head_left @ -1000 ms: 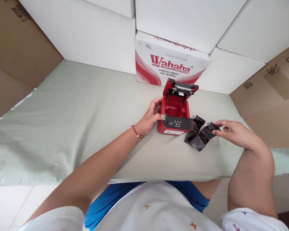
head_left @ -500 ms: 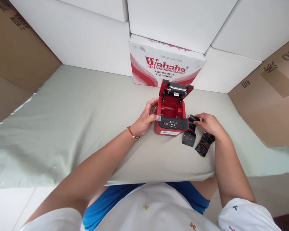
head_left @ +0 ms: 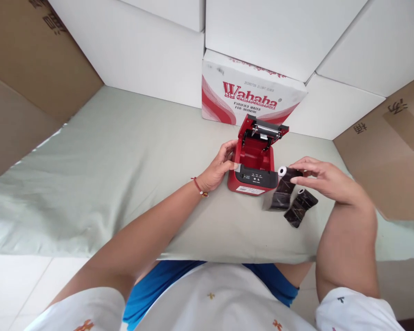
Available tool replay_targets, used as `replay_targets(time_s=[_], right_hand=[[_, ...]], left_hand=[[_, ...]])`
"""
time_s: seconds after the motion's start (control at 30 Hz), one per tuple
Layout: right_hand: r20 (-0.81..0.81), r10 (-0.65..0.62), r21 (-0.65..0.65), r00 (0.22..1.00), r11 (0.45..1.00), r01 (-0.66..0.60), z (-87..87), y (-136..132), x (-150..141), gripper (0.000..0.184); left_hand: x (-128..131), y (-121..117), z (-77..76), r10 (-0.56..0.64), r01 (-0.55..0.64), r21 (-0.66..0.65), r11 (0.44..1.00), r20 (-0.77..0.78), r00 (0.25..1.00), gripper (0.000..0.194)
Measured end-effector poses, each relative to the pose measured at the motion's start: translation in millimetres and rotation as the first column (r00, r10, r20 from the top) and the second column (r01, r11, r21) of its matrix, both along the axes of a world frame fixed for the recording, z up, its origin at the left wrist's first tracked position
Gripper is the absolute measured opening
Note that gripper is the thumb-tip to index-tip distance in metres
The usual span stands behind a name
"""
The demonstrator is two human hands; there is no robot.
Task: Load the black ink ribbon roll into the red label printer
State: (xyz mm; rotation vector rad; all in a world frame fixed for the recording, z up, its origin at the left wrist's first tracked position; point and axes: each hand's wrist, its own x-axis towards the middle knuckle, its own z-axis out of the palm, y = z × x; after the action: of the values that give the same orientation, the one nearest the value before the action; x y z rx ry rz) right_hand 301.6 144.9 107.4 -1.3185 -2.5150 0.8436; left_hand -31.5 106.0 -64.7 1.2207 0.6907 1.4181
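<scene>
A red and black label printer (head_left: pixel 258 178) stands on the cloth with its lid (head_left: pixel 266 126) raised and its red inside bare. My left hand (head_left: pixel 216 172) grips its left side, the thumb on a grey tab at the front corner and the fingers behind. Just right of the printer, a roll of black marbled labels (head_left: pixel 291 175) is held between the thumb and fingers of my right hand (head_left: pixel 327 180). Its white core faces left and a blurred strip hangs down from it. A second black label roll (head_left: pixel 307 198), partly unrolled, lies close by on the cloth.
Behind the printer stands a Wahaha water carton (head_left: pixel 251 94), against stacked white boxes (head_left: pixel 152 59). Brown cardboard boxes flank the work area on the left (head_left: pixel 31 59) and right (head_left: pixel 382 170). Pale green cloth (head_left: pixel 124 161) covers the table, its front edge near my lap.
My right hand has lifted and turned the label roll, so its white core now shows. The left hand keeps its grip on the printer. The whole view has shifted slightly.
</scene>
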Motion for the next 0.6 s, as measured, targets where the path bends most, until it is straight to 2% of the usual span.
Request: replay_targets(time_s=[0.07, 0.13, 0.2, 0.27, 0.3, 0.37, 0.43, 0.5, 0.53, 0.6], right_hand=[[-0.022, 0.016, -0.034, 1.0, 0.999, -0.017, 23.2, -4.2, -6.0, 0.054], [-0.067, 0.023, -0.025, 0.998, 0.999, -0.025, 31.6, -5.3, -22.3, 0.049], [-0.108, 0.015, 0.017, 0.994, 1.0, -0.013, 24.3, -3.3, -46.8, 0.045], [-0.08, -0.007, 0.084, 0.997, 0.996, 0.014, 6.9, 0.3, -74.5, 0.04], [-0.023, -0.022, 0.129, 1.0, 0.991, 0.025, -2.8, 2.1, -87.8, 0.037], [0.127, -0.074, 0.246, 0.989, 0.969, 0.041, -19.5, 5.0, -110.2, 0.037], [0.256, -0.14, 0.337, 0.956, 0.94, 0.047, -29.2, 7.0, -125.2, 0.039], [0.324, -0.187, 0.376, 0.927, 0.925, 0.056, -32.2, 8.7, -133.7, 0.036], [0.338, -0.203, 0.383, 0.919, 0.921, 0.062, -32.3, 9.5, -136.6, 0.034], [0.357, -0.234, 0.398, 0.905, 0.914, 0.079, -31.8, 11.3, -141.4, 0.032]], left_hand=[[2.0, -1.0, -1.2, 0.015, -0.015, 0.008, 1.0, -0.007, 1.0, 0.083], [4.1, -3.2, -1.7, 0.046, -0.045, 0.038, 0.998, -0.048, 0.998, 0.084], [5.6, -7.1, -0.5, 0.122, -0.107, 0.104, 0.989, -0.148, 0.981, 0.08], [6.6, -13.1, 2.8, 0.272, -0.218, 0.213, 0.952, -0.27, 0.924, 0.073], [7.0, -16.7, 5.0, 0.366, -0.28, 0.285, 0.917, -0.321, 0.873, 0.069], [8.4, -24.5, 9.4, 0.546, -0.365, 0.456, 0.812, -0.37, 0.752, 0.067], [11.4, -31.9, 12.2, 0.657, -0.35, 0.625, 0.698, -0.365, 0.659, 0.065], [16.5, -37.9, 12.9, 0.697, -0.263, 0.742, 0.617, -0.36, 0.62, 0.059], [19.7, -40.2, 12.6, 0.698, -0.214, 0.773, 0.597, -0.37, 0.613, 0.055], [26.4, -43.4, 11.8, 0.676, -0.136, 0.789, 0.6, -0.408, 0.614, 0.045]])
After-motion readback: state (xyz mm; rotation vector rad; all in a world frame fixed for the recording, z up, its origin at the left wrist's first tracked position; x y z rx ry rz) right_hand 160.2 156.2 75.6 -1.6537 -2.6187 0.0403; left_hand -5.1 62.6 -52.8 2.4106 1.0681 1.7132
